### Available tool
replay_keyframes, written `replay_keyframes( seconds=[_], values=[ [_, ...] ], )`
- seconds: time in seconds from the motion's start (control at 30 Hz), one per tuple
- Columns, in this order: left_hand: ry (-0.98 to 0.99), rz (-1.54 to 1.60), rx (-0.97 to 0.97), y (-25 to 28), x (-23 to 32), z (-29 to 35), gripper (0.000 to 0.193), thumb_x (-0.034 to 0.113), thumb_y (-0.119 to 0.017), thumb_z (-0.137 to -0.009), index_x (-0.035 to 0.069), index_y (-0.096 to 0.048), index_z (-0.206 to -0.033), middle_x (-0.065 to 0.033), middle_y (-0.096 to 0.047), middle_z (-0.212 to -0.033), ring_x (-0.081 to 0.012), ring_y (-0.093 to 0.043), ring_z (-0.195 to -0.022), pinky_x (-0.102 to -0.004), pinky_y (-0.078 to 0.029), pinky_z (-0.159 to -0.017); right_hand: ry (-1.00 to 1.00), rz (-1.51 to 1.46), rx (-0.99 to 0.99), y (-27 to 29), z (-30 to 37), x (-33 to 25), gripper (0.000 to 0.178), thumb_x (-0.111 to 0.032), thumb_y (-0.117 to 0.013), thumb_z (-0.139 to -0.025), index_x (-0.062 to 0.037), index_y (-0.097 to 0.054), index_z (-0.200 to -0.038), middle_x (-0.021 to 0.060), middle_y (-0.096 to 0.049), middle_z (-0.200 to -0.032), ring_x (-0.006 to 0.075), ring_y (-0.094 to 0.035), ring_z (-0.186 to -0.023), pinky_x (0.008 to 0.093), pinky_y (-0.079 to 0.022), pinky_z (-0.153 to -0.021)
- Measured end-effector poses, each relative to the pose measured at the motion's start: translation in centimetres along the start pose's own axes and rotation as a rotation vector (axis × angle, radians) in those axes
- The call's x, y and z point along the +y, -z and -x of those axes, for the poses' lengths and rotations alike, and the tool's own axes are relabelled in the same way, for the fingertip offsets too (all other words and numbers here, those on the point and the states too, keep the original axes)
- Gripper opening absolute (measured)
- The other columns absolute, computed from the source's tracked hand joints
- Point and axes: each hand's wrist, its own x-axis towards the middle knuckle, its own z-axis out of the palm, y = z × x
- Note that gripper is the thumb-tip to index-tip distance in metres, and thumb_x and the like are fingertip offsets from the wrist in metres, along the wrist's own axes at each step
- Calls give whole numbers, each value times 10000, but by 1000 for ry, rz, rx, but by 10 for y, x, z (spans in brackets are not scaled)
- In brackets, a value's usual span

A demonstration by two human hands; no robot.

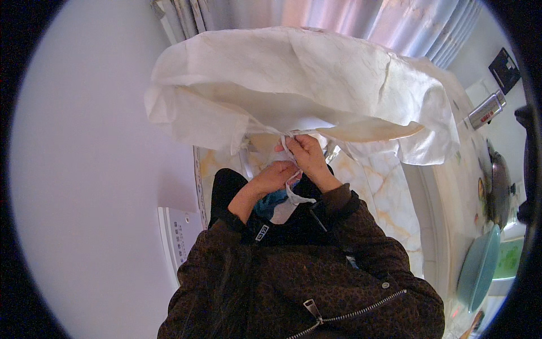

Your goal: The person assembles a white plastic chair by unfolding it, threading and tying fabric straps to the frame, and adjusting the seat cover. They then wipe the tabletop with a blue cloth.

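A large white cloth cover spreads across the far side in front of me, wide and creased, with its near edge sagging open. From its middle near edge a narrow white cloth strip runs down into my hands. My right hand is closed on the strip just under the cover's edge. Lower and to the left, my left hand is also closed on the strip, its fingertips partly hidden. The strip's loose end hangs below over my lap. Something blue shows beneath my left hand.
A pale wall rises on the left, a white panel near its foot. At right a counter carries a silver canister, a dark lidded pan and a light-blue basin. Curtains hang behind the cover; marble-patterned floor lies below.
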Motion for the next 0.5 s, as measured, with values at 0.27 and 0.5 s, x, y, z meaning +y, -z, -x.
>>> replay_keyframes(
  seconds=[0.27,0.5],
  values=[
    [56,-142,162,7,-16,-4,264,286,-518,-882,43,-620,-885,-8,-579,-706,-102,-483,-620,-245,-398,-550,-105,-221,-20,-4,2,3,267,-225,-489,-905,6,-606,-841,9,-569,-671,66,-489,-567,200,-404,-530],
    [-180,14,728,30,-6,-2,175,201,-594,-831,40,-614,-895,8,-565,-688,-92,-482,-609,-242,-409,-551,-196,-145,-16,2,1,-2,284,-255,-537,-877,-27,-546,-708,-9,-500,-592,47,-383,-471,193,-279,-414]
  ],
)
